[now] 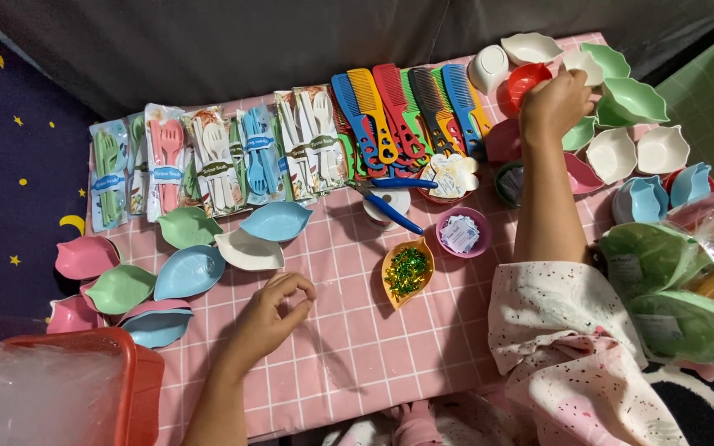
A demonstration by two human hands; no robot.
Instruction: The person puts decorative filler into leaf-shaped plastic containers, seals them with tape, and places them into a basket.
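**Hands at work over a table of plastic dishes**

The right hand (554,103) closes its fingers on a small white dish (582,64), with green dishes (634,99) just beyond. The left hand (273,314) rests on the pink checked cloth (349,330), thumb and forefinger pinched together, leaf-shaped dishes (190,271) just beside them.

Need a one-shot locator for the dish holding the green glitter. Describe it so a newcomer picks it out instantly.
Start at the pink checked tablecloth and find the row of coloured combs along its far edge. Come straight toward the viewer past the blue-handled pliers to the orange leaf-shaped dish. It is the only orange leaf dish, and the only one filled with green glitter; the round purple bowl beside it holds white paper slips.
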